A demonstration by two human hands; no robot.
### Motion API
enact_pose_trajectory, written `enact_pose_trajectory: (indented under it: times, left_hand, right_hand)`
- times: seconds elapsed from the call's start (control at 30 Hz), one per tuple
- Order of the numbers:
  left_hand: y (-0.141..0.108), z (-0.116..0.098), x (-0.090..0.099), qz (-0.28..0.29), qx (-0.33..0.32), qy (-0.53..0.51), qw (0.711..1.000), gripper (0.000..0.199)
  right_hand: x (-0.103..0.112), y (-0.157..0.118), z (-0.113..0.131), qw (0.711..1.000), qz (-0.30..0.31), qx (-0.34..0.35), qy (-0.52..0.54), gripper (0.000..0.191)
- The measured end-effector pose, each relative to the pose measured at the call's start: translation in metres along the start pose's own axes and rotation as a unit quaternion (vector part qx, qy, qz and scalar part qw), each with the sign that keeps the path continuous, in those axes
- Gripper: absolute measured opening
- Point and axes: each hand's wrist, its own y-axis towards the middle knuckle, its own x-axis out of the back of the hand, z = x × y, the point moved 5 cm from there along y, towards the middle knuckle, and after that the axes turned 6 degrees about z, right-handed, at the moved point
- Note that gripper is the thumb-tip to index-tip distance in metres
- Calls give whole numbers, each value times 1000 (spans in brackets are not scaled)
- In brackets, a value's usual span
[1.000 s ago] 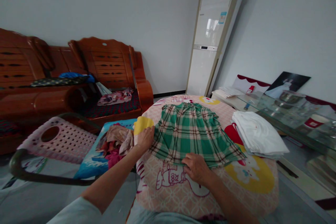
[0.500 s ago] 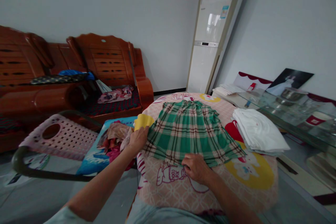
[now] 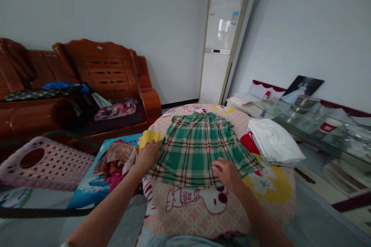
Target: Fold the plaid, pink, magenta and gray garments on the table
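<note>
A green plaid skirt (image 3: 199,146) lies spread on a round table with a pink patterned cloth (image 3: 185,220), its gathered edge at the far side. My left hand (image 3: 149,154) rests at the skirt's left edge, fingers apart, beside a yellow patch of the cloth. Over the lower right part of the skirt is my right hand (image 3: 226,171), its fingers curled together; whether fabric is between them is too small to make out. Folded white clothes (image 3: 274,141) are stacked at the table's right side.
Crumpled clothes (image 3: 120,158) lie on a blue bag (image 3: 87,179) left of the table, near a pink woven chair (image 3: 55,166). A wooden sofa (image 3: 104,73) stands behind. On the right is a glass shelf (image 3: 307,131) with bowls and a cup.
My right hand has lifted off the skirt's near hem and moved up and right over the fabric. My left hand stays at the left edge. The view has turned slightly right.
</note>
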Motion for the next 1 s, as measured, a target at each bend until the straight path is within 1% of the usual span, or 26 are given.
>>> enact_pose_trajectory:
  times: [0.07, 0.1, 0.13, 0.2, 0.23, 0.3, 0.37, 0.4, 0.47, 0.53, 0.6, 0.63, 0.7, 0.8, 0.9, 1.0]
  left_hand:
    - [2, -28, 6, -47, -69, -77, 994, 30]
    - [2, -45, 7, -61, -116, -122, 984, 29]
    - [0, -64, 7, -71, -166, -165, 970, 28]
    - [-7, -105, 0, -65, -257, -230, 936, 26]
    - [-13, -125, -5, -52, -300, -250, 919, 26]
    - [-27, -162, -18, -21, -379, -269, 885, 26]
    - [-39, -188, -31, 5, -437, -271, 858, 28]
    - [-44, -197, -36, 15, -456, -271, 848, 29]
    - [-49, -206, -45, 28, -479, -270, 835, 31]
    - [-50, -208, -50, 32, -491, -268, 828, 34]
    - [-49, -208, -53, 37, -504, -254, 825, 39]
    - [-49, -209, -54, 41, -510, -242, 825, 40]
    - [-49, -210, -58, 49, -520, -214, 826, 42]
    - [-48, -212, -65, 49, -529, -182, 827, 44]
    - [-48, -213, -71, 44, -540, -169, 823, 45]
    - [-49, -213, -70, 46, -545, -171, 820, 48]
  right_hand:
    - [26, -5, -44, 989, -94, -97, -57, 27]
    - [38, -9, -67, 976, -119, -156, -96, 29]
    - [47, -13, -87, 961, -123, -209, -132, 29]
    - [61, -21, -123, 925, -107, -312, -186, 27]
    - [64, -24, -135, 916, -89, -334, -202, 25]
    - [65, -26, -149, 909, -50, -345, -227, 20]
    - [63, -25, -152, 913, -27, -329, -240, 20]
    - [63, -25, -151, 915, -30, -325, -236, 21]
    - [66, -25, -149, 916, -64, -336, -208, 23]
    - [69, -26, -147, 911, -109, -358, -175, 25]
    - [71, -27, -146, 905, -127, -373, -162, 26]
    - [70, -26, -146, 904, -118, -376, -166, 26]
    - [68, -26, -147, 901, -77, -383, -188, 25]
    - [70, -32, -152, 885, -20, -394, -245, 22]
    - [77, -43, -153, 874, -6, -379, -304, 21]
    - [80, -53, -150, 871, 5, -362, -332, 23]
